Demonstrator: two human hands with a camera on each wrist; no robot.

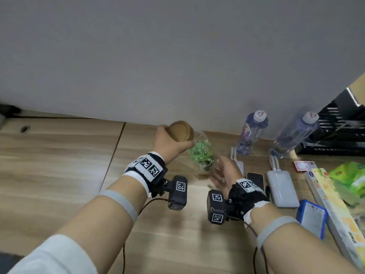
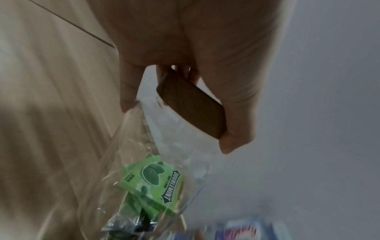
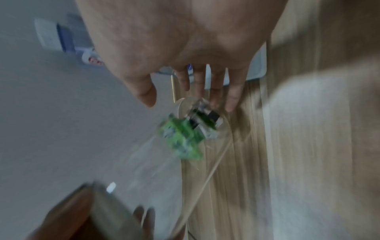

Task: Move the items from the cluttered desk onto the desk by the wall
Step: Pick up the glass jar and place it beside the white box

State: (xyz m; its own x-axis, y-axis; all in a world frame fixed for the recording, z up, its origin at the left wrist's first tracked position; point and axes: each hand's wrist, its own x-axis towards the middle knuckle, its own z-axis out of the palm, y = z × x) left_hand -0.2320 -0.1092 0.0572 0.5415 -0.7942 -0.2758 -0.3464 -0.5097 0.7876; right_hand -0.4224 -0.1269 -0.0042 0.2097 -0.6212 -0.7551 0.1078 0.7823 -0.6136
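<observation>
A clear glass jar (image 1: pixel 203 161) with a round wooden lid (image 1: pixel 180 131) stands tilted on the wooden desk (image 1: pixel 59 155) close to the grey wall. Green Doublemint gum packs (image 2: pixel 152 183) and other small packets lie inside it. My left hand (image 1: pixel 174 136) grips the lid from above; in the left wrist view the thumb and fingers curl round the lid (image 2: pixel 191 107). My right hand (image 1: pixel 219 171) is open, its straight fingers (image 3: pixel 231 97) spread beside the jar's base (image 3: pixel 203 120).
Two water bottles (image 1: pixel 252 131) (image 1: pixel 296 135) stand by the wall to the right. Near them lie a white power bank (image 1: pixel 282 188), a black phone (image 1: pixel 255 179), a blue box (image 1: pixel 311 218), a long carton (image 1: pixel 335 210), green tissues (image 1: pixel 349 178) and a black rack (image 1: pixel 339 131).
</observation>
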